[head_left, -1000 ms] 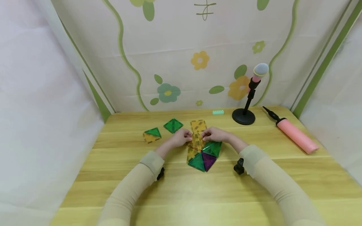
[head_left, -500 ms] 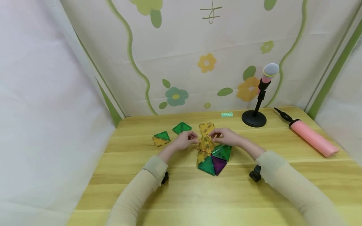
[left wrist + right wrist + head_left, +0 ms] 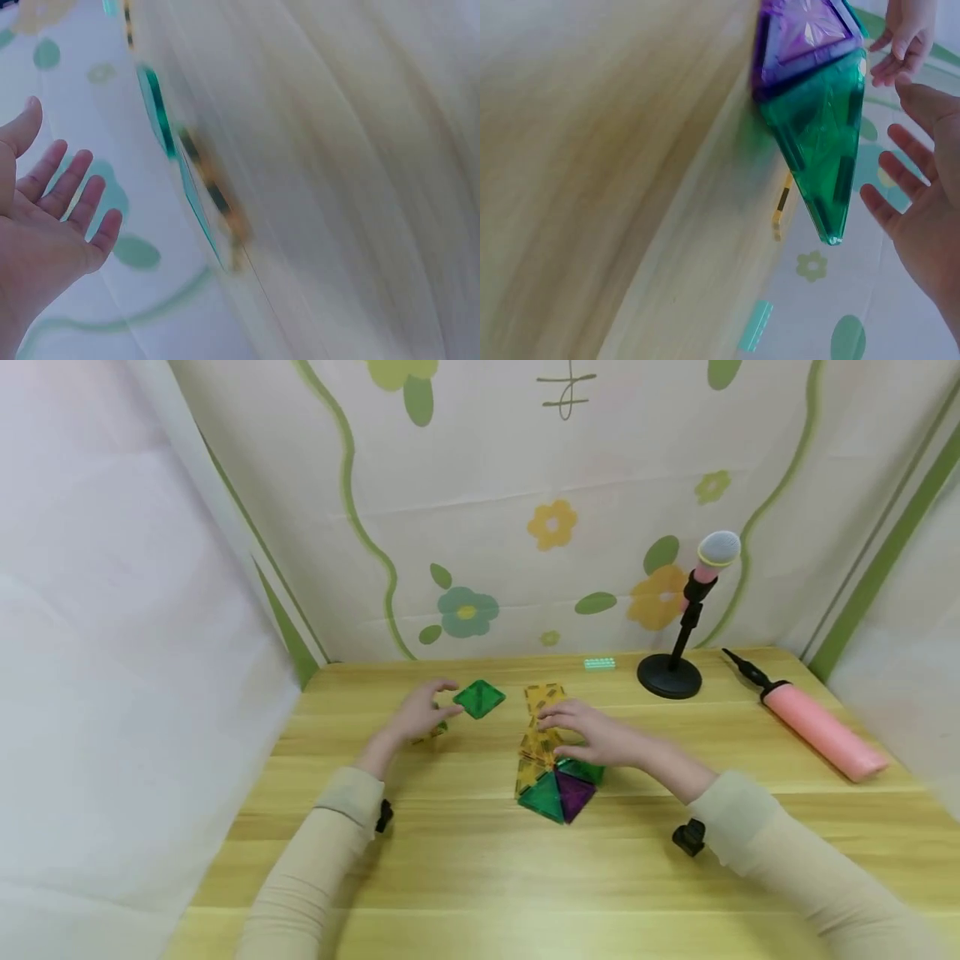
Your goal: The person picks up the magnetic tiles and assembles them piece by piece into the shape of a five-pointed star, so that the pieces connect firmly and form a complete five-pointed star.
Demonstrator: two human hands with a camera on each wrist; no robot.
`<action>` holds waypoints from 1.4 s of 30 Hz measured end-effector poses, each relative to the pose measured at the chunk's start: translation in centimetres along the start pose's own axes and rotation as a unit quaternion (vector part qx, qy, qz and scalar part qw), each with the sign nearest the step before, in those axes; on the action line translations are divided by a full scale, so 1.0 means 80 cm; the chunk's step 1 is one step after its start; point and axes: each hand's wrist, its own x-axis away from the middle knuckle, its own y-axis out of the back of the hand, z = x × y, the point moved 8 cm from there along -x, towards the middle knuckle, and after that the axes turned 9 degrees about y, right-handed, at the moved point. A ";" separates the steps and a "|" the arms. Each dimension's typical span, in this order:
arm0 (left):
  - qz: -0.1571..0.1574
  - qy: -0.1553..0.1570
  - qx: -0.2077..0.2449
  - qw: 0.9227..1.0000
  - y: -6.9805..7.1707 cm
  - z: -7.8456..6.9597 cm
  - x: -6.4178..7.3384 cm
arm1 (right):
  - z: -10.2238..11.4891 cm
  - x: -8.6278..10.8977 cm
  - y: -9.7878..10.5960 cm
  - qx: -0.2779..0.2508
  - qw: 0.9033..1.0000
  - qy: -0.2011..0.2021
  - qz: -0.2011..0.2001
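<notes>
My left hand [image 3: 422, 712] is over the left of the table, fingers spread and thumb apart, holding nothing. Partly hidden under it is a yellow magnetic tile [image 3: 431, 737]; a green diamond of magnetic tiles [image 3: 480, 699] lies just right of its fingertips. My right hand [image 3: 596, 737] hovers with relaxed fingers over the joined magnetic tiles. These include a yellow square tile [image 3: 543, 695], a patterned yellow tile [image 3: 536, 745], a green triangle tile [image 3: 542, 797] and a purple triangle tile [image 3: 576, 795]. In the right wrist view, another green tile [image 3: 821, 135] sticks up at a slant beside the hand.
A pink microphone on a black stand [image 3: 670, 677] stands at the back right. Beside it lies a pink hand pump [image 3: 825, 731]. A small mint-coloured block [image 3: 599, 664] rests near the table's back edge, in front of the flowered cloth [image 3: 480, 527].
My left hand has left the joined tiles and moved left over the yellow and green pair, fingers spreading. My right hand has stayed above the joined tiles and loosened its fingers. The view has shifted slightly.
</notes>
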 end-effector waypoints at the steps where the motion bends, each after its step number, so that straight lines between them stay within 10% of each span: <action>1: -0.005 -0.001 -0.007 1.000 0.010 0.007 0.001 | 0.004 -0.002 -0.005 0.008 1.000 0.012 0.006; 8: -0.012 0.019 -0.027 0.999 0.046 0.057 0.008 | 0.022 -0.004 -0.029 0.044 0.996 0.064 0.045; 20: 0.038 0.097 -0.147 0.984 0.040 0.120 0.021 | 0.020 -0.002 -0.044 0.046 0.995 0.058 0.060; 34: 0.035 0.099 -0.144 0.984 0.028 0.120 0.012 | 0.012 0.007 -0.043 0.050 0.997 0.003 0.058; 42: 0.048 0.105 -0.069 0.991 0.023 0.109 0.012 | 0.017 0.010 -0.035 0.067 0.997 -0.010 0.024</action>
